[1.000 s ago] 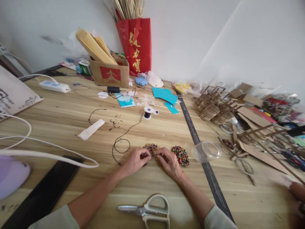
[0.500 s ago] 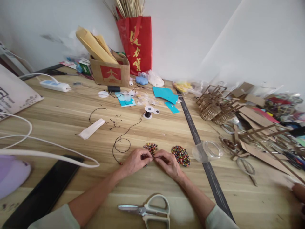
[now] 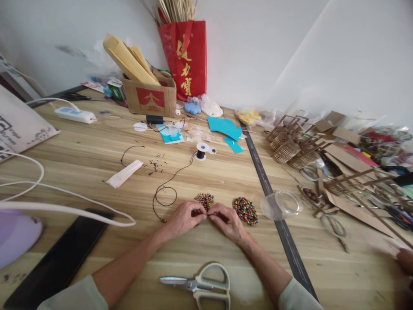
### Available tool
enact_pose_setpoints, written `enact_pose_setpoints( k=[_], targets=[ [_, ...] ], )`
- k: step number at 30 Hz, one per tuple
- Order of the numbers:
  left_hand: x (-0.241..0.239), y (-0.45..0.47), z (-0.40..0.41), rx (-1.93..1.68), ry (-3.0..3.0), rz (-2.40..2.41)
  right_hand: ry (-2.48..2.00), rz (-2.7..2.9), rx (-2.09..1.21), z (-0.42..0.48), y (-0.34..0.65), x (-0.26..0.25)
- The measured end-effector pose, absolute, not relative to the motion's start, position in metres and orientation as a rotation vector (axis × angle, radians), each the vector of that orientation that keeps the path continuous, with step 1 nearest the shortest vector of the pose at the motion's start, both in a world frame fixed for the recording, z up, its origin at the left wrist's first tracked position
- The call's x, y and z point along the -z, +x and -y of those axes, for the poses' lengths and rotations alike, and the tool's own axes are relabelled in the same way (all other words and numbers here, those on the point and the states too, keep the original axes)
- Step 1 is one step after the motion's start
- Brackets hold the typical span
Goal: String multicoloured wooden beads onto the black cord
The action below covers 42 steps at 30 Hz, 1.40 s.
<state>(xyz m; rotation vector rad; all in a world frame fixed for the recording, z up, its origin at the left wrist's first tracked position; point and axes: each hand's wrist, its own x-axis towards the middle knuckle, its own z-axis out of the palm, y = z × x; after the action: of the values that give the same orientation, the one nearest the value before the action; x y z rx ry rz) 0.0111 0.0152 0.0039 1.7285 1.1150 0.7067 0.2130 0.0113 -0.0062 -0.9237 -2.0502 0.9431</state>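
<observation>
My left hand [image 3: 187,218] is closed in a pinch just left of centre. A thin black cord [image 3: 174,175] loops from a spool [image 3: 201,151] down to it, with a few small beads [image 3: 164,221] showing beside the hand and others under its fingers. Fingertip to fingertip with it, my right hand [image 3: 228,221] is also pinched; whatever lies in its tips is too small to make out. Just beyond the fingers is a small pile of multicoloured beads [image 3: 204,199]. A larger bead pile [image 3: 245,211] lies right of my right hand.
Scissors [image 3: 196,284] lie near the front edge between my forearms. A clear plastic jar [image 3: 280,205] rests on its side at right. Small woven baskets [image 3: 287,146] stand farther right. A black phone-like slab [image 3: 58,262] and white cable [image 3: 71,209] lie left. Another person's hand [image 3: 405,260] shows at the right edge.
My fingertips have shifted very slightly where they meet. The view has moved a touch; everything else stays in place.
</observation>
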Motion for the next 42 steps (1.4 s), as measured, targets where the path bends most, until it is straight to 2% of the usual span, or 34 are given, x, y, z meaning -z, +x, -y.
enact_pose_setpoints(
  k=[42],
  targets=[
    [-0.0029,0.0113,-0.0151,-0.706,1.732,-1.116,-0.985,1.959,-1.009,-0.0122,0.2157,0.0118]
  ],
)
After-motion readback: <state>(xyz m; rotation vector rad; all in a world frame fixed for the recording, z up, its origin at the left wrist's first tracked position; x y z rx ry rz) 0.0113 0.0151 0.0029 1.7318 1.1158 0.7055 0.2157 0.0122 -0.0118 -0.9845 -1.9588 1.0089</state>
